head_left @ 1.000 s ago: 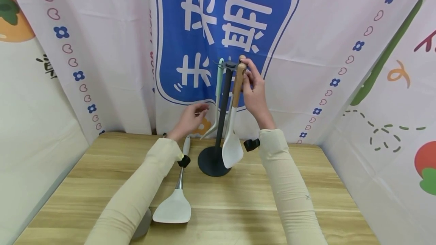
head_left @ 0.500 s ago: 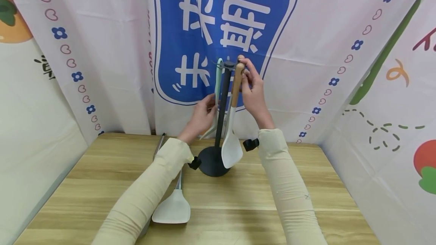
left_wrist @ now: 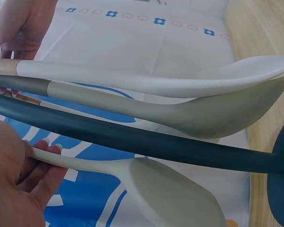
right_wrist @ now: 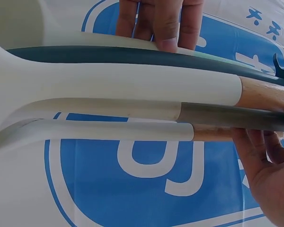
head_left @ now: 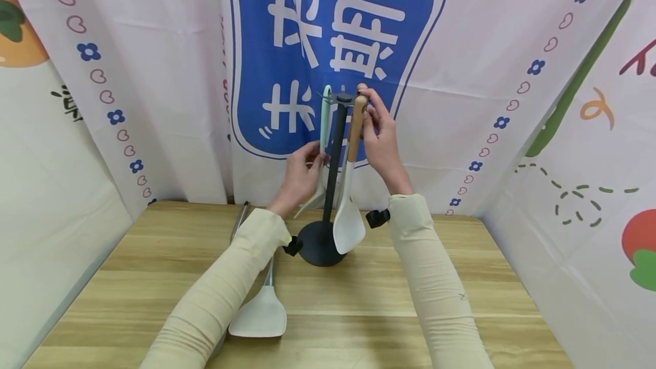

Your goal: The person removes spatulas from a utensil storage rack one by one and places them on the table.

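A black utensil rack [head_left: 333,169] stands upright on its round base, with several kitchen utensils hanging around it. My left hand [head_left: 299,178] pinches the mint-green handle of a spatula [head_left: 325,121] on the rack's left side; its pale bent head [left_wrist: 175,194] shows in the left wrist view. High on the right side, my right hand [head_left: 381,141] has its fingers curled at the grey handle of a beige spoon [right_wrist: 236,117]. A white wooden-handled turner [head_left: 351,229] hangs in front of that spoon, partly hiding the grip. Another wooden-handled white utensil [right_wrist: 132,131] hangs close behind.
A white turner [head_left: 258,318] with a metal shaft lies on the wooden table [head_left: 435,300], left of the rack base. My left sleeve [head_left: 220,283] partly covers a second metal-handled utensil [head_left: 238,224]. A printed curtain [head_left: 179,101] stands right behind the rack.
My left hand has moved right and up to the spatula and taken hold of its handle. The spatula has shifted slightly left. My right hand stays in place.
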Action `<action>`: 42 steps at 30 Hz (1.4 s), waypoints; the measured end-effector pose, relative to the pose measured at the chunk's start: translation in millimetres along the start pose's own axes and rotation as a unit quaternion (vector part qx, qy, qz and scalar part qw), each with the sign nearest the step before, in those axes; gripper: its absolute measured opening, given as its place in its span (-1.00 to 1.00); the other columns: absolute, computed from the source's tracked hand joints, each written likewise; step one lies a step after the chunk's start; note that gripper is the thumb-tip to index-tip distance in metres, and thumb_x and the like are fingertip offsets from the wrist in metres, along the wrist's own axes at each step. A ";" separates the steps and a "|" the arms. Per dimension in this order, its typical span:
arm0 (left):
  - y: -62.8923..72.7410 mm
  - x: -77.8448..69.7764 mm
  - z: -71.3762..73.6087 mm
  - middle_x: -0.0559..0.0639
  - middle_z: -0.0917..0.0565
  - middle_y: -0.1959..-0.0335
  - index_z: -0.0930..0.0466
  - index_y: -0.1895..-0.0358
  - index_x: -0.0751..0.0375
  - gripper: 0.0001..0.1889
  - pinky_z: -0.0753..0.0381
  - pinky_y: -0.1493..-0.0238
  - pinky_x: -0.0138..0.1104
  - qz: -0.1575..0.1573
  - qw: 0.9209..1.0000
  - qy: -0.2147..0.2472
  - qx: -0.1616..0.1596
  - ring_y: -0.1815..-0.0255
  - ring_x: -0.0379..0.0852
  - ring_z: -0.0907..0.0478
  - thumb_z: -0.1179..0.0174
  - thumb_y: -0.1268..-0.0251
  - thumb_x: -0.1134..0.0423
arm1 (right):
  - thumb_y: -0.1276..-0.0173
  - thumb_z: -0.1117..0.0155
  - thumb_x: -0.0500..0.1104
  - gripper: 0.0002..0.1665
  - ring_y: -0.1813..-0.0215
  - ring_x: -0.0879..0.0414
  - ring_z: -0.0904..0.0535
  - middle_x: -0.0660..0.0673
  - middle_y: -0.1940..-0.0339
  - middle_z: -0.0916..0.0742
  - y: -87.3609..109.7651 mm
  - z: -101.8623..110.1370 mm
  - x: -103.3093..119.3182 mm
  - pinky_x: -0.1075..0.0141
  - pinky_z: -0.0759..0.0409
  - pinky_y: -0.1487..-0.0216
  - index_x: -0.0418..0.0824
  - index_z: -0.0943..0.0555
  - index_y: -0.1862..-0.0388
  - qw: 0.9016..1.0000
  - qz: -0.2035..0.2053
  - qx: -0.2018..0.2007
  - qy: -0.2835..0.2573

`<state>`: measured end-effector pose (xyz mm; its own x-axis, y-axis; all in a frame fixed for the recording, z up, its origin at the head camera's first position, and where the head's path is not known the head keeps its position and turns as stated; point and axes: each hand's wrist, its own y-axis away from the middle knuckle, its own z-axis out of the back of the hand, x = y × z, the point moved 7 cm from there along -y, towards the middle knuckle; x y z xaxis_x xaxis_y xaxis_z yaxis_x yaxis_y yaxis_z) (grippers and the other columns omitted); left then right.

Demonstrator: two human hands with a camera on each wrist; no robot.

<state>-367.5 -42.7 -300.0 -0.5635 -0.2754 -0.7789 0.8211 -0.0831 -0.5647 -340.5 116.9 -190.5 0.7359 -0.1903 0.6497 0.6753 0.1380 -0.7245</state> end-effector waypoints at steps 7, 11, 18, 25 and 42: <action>-2.3 -4.1 9.9 0.32 -0.71 0.16 -0.61 -0.10 0.41 -0.76 -0.75 0.06 -0.10 -0.003 1.000 0.000 -0.024 0.18 0.12 -0.69 -0.01 -0.59 0.40 | -0.62 0.15 -0.42 -0.51 0.00 -0.13 -0.58 -0.28 -0.53 -0.42 0.7 -0.6 2.7 0.25 -0.55 0.30 -0.39 -0.34 -0.47 1.000 0.015 -0.005 0.006; -3.3 -2.8 12.4 0.33 -0.72 0.18 -0.63 -0.08 0.45 -0.77 -0.75 0.09 -0.15 0.001 1.000 -0.001 -0.027 0.20 0.14 -0.69 -0.04 -0.57 0.41 | -0.62 0.15 -0.42 -0.52 -0.02 -0.19 -0.59 -0.28 -0.53 -0.42 -0.1 0.3 -1.4 0.15 -0.57 0.32 -0.39 -0.35 -0.46 1.000 0.010 -0.009 0.007; 0.8 3.0 19.9 0.32 -0.72 0.18 -0.63 -0.13 0.45 -0.75 -0.76 0.05 -0.06 0.002 0.999 -0.002 -0.034 0.17 0.21 -0.72 -0.09 -0.54 0.42 | -0.64 0.16 -0.39 -0.49 -0.01 -0.18 -0.60 -0.16 -0.56 -0.41 -6.4 1.1 -31.0 0.39 -0.58 0.31 -0.27 -0.34 -0.51 1.000 0.008 -0.010 0.003; 4.3 8.3 31.6 0.29 -0.74 0.21 -0.66 -0.13 0.41 -0.74 -0.78 0.12 -0.14 0.002 0.998 -0.024 -0.052 0.21 0.16 -0.74 -0.16 -0.48 0.44 | -0.66 0.13 -0.33 -0.49 0.28 0.00 -0.56 -0.10 -0.48 -0.50 -6.2 2.3 -34.8 0.34 -0.56 0.36 -0.13 -0.37 -0.50 1.000 0.017 -0.008 0.005; 23.1 28.5 59.4 0.28 -0.73 0.29 -0.68 -0.12 0.43 -0.70 -0.63 0.29 -0.54 0.016 0.995 -0.078 -0.057 0.32 0.07 -0.67 -0.30 -0.38 0.40 | -0.62 0.17 -0.43 -0.52 0.06 -0.13 -0.60 -0.30 -0.54 -0.40 3.4 0.9 2.2 0.35 -0.57 0.29 -0.42 -0.34 -0.45 1.000 0.021 -0.006 -0.004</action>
<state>-359.2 -109.4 -319.0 -0.5089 -0.4221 -0.7503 0.8180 0.0343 -0.5742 -336.6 117.8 -191.3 0.7647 -0.1765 0.6198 0.6425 0.1342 -0.7545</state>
